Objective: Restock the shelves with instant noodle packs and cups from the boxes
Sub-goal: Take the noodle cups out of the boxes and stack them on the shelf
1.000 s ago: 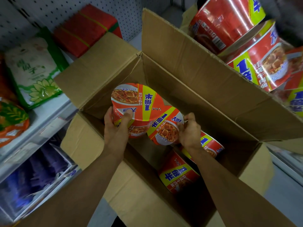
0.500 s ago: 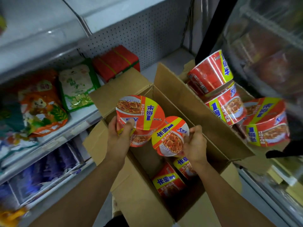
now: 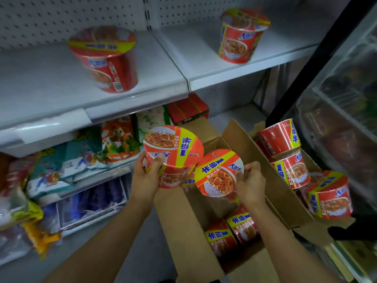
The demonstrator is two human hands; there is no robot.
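Nearest, at 6 o'clock: open cardboard box (image 3: 183,231) with two noodle cups (image 3: 232,233) left inside. Above it, left hand (image 3: 145,176) wraps one cup (image 3: 173,154) by the side wall, thumb over the lid rim. Right hand (image 3: 250,184) pinches a second cup (image 3: 219,173) at its rim, fingers curled. Judgement: light, thin-walled, slick film wrap; grip the body, not the lid. Farther, 12 o'clock: upper shelf (image 3: 51,88) holds two cups.
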